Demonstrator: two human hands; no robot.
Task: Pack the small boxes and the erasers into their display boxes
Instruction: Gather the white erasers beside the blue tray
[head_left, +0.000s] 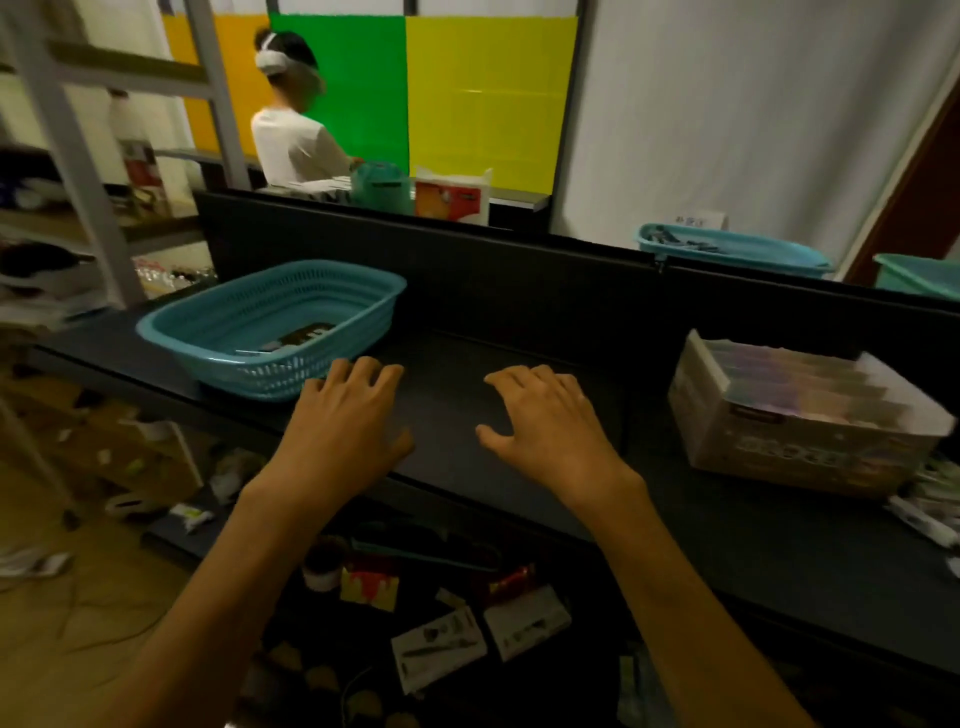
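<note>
Table (519, 322) dark | basket (270, 322) left | display box (800, 415) right | hands flat

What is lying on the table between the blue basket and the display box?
Only the two hands: the left hand beside the basket and the right hand nearer the display box. The table is otherwise bare, seen from the head view.

Dim room. Black worktable (519, 467) at centre; grey metal shelving (78, 171), upper left; orange, green and yellow panels (441, 93), top centre; white curtain (753, 114), upper right; littered floor (78, 597), lower left.
</note>
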